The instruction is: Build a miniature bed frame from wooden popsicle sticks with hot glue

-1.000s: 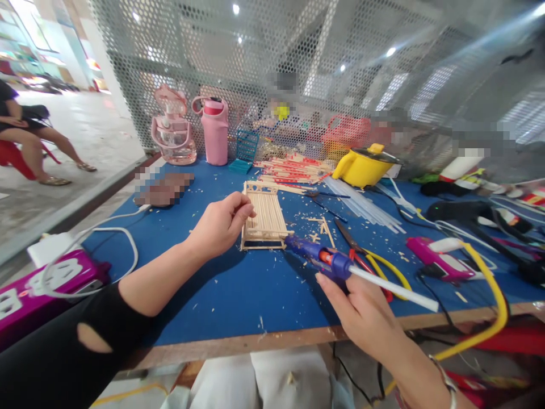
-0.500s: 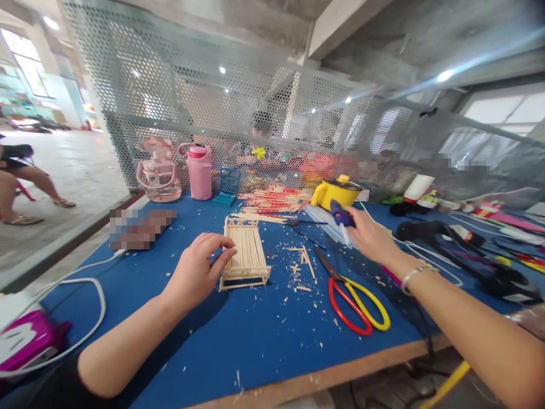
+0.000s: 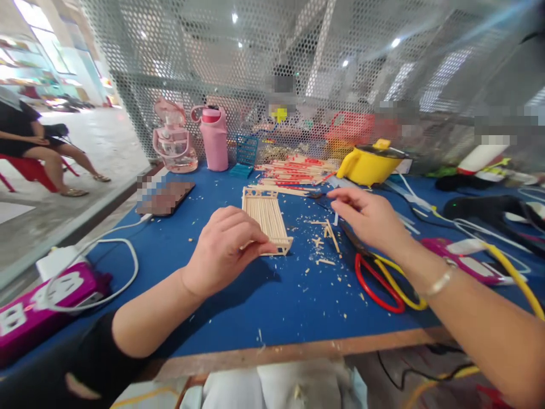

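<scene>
A small flat frame built of thin wooden sticks lies on the blue table top. My left hand covers its near end, fingers pinched on the near edge. My right hand hovers just right of the frame, above loose wood scraps. Its fingers are apart and I see nothing held in them. Red and yellow scissors lie under my right wrist.
A pile of sticks, a yellow pot, a pink bottle and a pink cup stand at the back by the mesh wall. A phone and a magenta power strip lie left; a magenta glue gun and cables right. A person sits far left.
My right hand let go of the blue glue gun at the back and came back above the scraps. My left hand moved onto the frame's near end.
</scene>
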A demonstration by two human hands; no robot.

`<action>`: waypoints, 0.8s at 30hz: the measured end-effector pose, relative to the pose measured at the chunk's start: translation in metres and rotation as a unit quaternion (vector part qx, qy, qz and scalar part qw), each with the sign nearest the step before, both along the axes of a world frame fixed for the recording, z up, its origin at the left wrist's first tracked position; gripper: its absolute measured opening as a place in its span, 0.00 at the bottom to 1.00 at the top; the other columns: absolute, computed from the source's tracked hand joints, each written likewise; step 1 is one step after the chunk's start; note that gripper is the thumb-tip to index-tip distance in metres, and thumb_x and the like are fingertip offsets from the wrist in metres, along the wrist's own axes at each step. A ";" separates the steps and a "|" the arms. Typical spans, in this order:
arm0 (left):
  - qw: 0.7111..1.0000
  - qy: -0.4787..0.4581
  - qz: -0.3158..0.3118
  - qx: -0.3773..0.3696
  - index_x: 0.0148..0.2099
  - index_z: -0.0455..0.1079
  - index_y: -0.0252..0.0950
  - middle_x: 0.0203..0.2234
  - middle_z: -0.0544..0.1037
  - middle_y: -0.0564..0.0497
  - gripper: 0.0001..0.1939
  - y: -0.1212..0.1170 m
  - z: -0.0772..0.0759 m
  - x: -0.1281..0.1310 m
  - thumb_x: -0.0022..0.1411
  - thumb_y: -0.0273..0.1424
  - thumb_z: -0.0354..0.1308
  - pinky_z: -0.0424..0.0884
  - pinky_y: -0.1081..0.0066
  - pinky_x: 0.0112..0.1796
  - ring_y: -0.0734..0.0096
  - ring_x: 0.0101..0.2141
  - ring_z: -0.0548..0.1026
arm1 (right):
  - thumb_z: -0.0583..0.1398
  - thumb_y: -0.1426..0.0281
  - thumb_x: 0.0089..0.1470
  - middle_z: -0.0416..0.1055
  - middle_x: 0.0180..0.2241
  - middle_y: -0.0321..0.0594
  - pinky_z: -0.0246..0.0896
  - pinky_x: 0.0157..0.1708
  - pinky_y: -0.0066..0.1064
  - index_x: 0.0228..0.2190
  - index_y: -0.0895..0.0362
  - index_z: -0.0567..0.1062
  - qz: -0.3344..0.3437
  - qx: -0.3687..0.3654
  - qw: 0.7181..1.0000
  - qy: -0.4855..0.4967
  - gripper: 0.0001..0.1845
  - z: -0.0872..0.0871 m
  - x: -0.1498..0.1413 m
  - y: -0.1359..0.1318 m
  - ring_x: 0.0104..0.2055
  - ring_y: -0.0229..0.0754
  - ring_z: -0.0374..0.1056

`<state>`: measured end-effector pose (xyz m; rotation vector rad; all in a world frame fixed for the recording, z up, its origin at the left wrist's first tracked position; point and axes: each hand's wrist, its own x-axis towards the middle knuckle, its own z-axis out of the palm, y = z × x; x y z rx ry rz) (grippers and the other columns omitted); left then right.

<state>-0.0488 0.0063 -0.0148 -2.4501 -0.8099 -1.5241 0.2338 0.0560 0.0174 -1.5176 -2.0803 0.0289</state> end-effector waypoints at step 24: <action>0.975 0.145 0.054 -0.158 0.68 0.35 0.39 0.50 0.73 0.44 0.50 0.007 -0.009 0.001 0.54 0.37 0.65 0.45 0.40 0.58 0.55 0.55 0.64 | 0.61 0.71 0.54 0.71 0.32 0.39 0.56 0.39 0.37 0.30 0.55 0.77 0.238 0.105 0.962 -0.079 0.04 -0.005 -0.058 -0.037 0.37 0.43 0.63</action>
